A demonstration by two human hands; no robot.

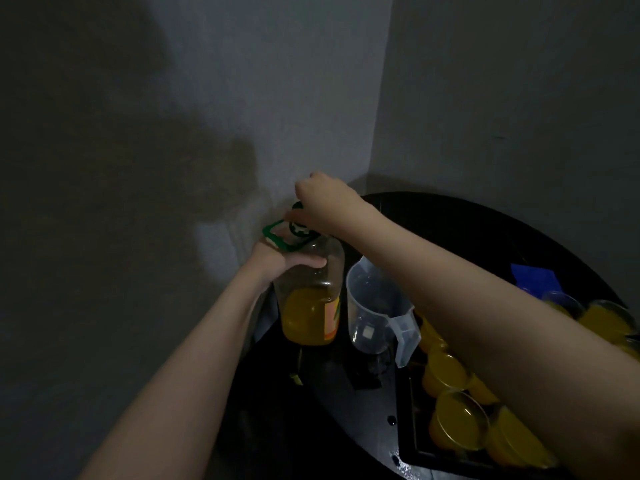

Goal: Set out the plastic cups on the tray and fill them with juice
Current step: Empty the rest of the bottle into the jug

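Left hand: the left hand is wrapped round the shoulder of the bottle, thumb laid across the front, fingers curled behind and out of sight, a firm grip!

Right hand: the right hand comes in from above, fingers bunched down on the cap at the bottle's neck, pinching it. Whether the cap sits on the thread or just off it, I cannot tell.

Bottle: clear plastic, upright at the table's left edge, close to the wall. Juice fills roughly the lower half, orange-yellow, with a label on the right side. A green handle loops out from the neck.

Jug: a clear measuring jug stands just right of the bottle, handle turned toward the camera. It looks to hold no juice, though the light is poor.

Cups: plastic cups packed close on the tray at lower right, the visible ones holding juice. The right forearm crosses over them and hides part of the set.

Table: round, dark table, pushed into a grey corner. A few drops glint near the tray's front-left corner.

Blue thing: a flat blue thing lies at the far right of the table; what it is, I cannot tell.
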